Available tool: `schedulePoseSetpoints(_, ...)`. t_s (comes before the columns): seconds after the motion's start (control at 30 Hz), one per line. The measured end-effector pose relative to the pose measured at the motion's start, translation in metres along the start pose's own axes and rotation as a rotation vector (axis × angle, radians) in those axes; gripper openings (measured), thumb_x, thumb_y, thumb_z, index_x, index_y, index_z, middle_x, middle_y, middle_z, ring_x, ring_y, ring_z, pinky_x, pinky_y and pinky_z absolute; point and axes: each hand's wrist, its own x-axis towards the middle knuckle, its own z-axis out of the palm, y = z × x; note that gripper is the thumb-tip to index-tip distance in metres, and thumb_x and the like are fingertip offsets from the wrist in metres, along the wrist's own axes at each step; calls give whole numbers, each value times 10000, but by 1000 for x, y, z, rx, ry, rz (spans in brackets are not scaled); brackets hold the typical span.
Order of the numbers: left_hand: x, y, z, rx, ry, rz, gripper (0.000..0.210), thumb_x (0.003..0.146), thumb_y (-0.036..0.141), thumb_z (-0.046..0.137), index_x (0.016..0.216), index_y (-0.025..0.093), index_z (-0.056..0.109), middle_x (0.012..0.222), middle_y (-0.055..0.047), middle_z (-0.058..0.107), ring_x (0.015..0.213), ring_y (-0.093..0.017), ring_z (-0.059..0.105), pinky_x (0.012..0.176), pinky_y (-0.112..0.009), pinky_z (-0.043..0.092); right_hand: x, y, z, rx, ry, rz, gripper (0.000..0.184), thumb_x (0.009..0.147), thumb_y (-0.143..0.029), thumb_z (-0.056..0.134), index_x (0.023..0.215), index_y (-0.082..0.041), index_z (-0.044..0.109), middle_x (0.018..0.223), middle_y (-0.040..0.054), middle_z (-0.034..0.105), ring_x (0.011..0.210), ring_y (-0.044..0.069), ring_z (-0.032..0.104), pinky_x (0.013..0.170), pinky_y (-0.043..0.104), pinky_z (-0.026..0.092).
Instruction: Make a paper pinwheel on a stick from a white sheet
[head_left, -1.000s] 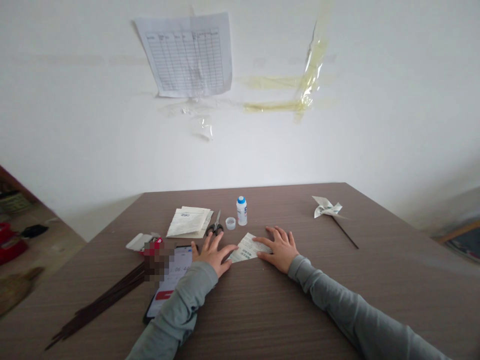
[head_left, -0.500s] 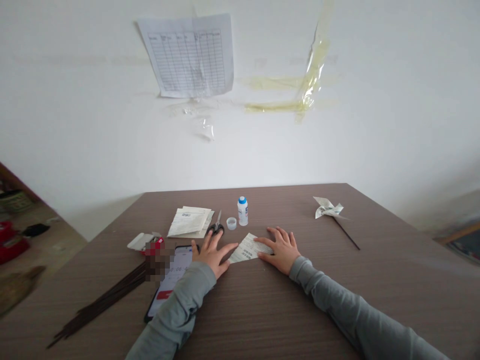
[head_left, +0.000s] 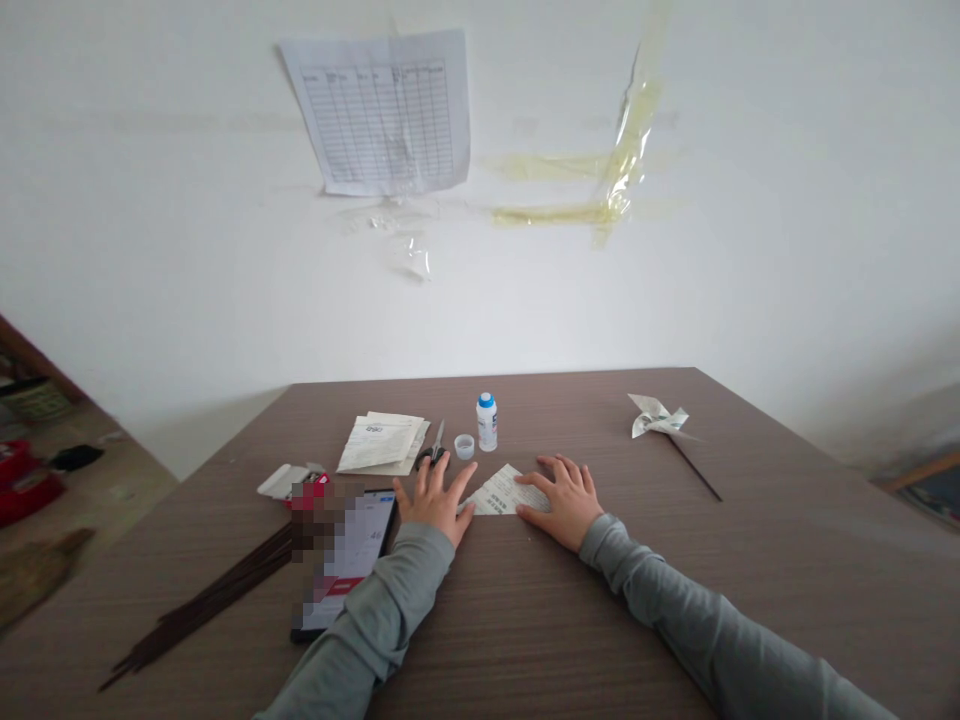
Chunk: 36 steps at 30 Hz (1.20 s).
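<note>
A printed paper folded into a triangle (head_left: 498,492) lies flat on the table in front of me. My left hand (head_left: 433,505) is open, fingers spread, with its thumb at the paper's left corner. On the opposite side my right hand (head_left: 566,500) is also open, its thumb and index finger resting on the right part of the paper and covering that corner. Just beyond my left fingertips are scissors (head_left: 436,440), their handles partly behind the fingers. A small white cup (head_left: 464,446) and a white bottle with a blue cap (head_left: 487,424) stand behind the paper.
Stacked paper sheets (head_left: 381,443) lie at the back left. Nearer are a red-and-white box (head_left: 289,483), a bundle of thin dark sticks (head_left: 202,590) and a phone (head_left: 352,560) beside my left forearm. A paper pinwheel on a stick (head_left: 660,420) lies at the right.
My left hand has shifted slightly right and up, its thumb further over the left end of the paper. More of the phone shows. My right hand stays almost where it was.
</note>
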Motion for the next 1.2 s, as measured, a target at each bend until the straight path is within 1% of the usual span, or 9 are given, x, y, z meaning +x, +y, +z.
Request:
schedulePoseSetpoints(0.2,1,-16,2,22,-29,-32,783,1216,364,702,1965,565,599,2170,-54,423,2011,-541,332,1523,-998,342,-1,-1,-4,9,-25,12,612,1194,-591,851,1797,-498,810,2075,82,550,1997,486,349,1613,828,204)
schedulePoseSetpoints(0.43,0,-16,1,23,-86,-54,798,1237,295,639,1966,611,559,2195,-19,360,2030,-518,301,1537,-991,310,-1,-1,-7,6,-56,20,625,1213,-630,816,1825,-508,785,2095,71,511,2005,473,315,1622,792,185)
schedulePoseSetpoints(0.6,1,-21,-1,38,-112,-63,799,1255,297,614,1973,632,513,2199,-1,344,2034,-493,302,1561,-956,291,-2,-2,-9,11,-61,24,624,1210,-631,818,1822,-510,790,2098,68,508,2006,492,312,1624,792,189)
schedulePoseSetpoints(0.77,3,-29,1,62,-101,-67,840,1234,289,663,1976,644,490,2193,1,359,2025,-515,318,1540,-988,298,-3,-4,-11,14,-62,32,616,1214,-589,836,1821,-492,797,2104,85,503,2010,495,312,1634,782,181)
schedulePoseSetpoints(0.87,1,-27,4,70,-53,-62,879,1209,233,678,1989,598,502,2185,-28,384,2018,-507,344,1557,-945,330,-2,-3,-8,21,-55,24,618,1205,-574,855,1815,-489,803,2095,97,517,2003,497,328,1629,794,187)
schedulePoseSetpoints(1.0,1,-21,3,56,27,-58,940,1169,130,629,2011,528,508,2162,-51,437,2004,-484,391,1568,-902,374,1,4,-3,29,-16,-12,600,1191,-590,869,1785,-526,821,2063,90,561,1986,507,353,1606,845,205)
schedulePoseSetpoints(1.1,1,-14,0,8,27,-25,871,1194,160,589,2012,456,546,2139,-91,479,1983,-509,425,1557,-920,388,3,8,1,22,-3,-39,599,1186,-610,866,1781,-553,819,2057,81,568,1984,522,344,1591,868,221)
schedulePoseSetpoints(1.2,0,-5,2,-38,25,66,777,1229,256,612,1990,410,605,2128,-115,496,1973,-549,424,1547,-955,369,4,10,2,18,-1,-58,601,1183,-616,857,1781,-566,816,2056,74,572,1985,534,338,1581,884,237)
